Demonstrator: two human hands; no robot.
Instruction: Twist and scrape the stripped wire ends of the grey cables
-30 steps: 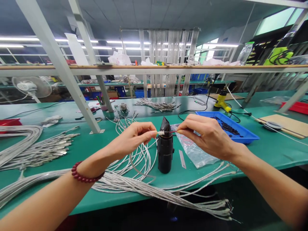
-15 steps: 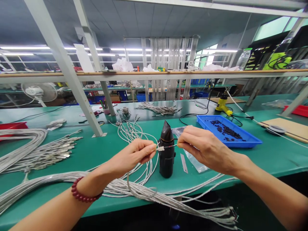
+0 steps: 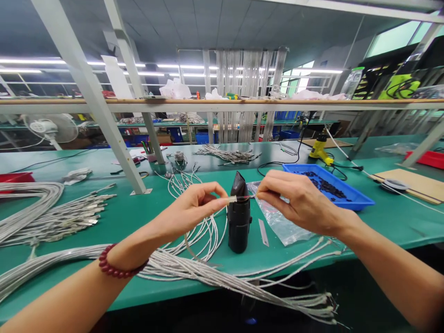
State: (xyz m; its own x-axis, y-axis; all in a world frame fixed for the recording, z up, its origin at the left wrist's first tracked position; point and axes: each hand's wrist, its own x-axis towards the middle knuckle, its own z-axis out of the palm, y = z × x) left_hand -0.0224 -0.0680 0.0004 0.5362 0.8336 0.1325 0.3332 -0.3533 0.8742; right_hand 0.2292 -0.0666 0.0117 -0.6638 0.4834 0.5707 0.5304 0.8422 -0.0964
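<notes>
My left hand, with a dark red bead bracelet at the wrist, pinches a cable by its whitish end piece. Thin wires, with some red showing, run from that end to my right hand, whose thumb and fingers are closed on their tips. The wires pass in front of the pointed top of an upright black cylinder standing on the table. Beneath my hands, a bundle of grey braided cables lies along the front edge, its ends hanging over. More cables loop loosely left of the cylinder.
A blue tray of small black parts sits behind my right hand. A clear plastic bag and a metal strip lie right of the cylinder. Farther back are a yellow heat gun and a shelf post. Cable bundles fill the left.
Both hands have risen slightly, with the cable end and wires now nearer the cylinder's top. My left hand's fingers have shifted along the end piece. The view has moved a little.
</notes>
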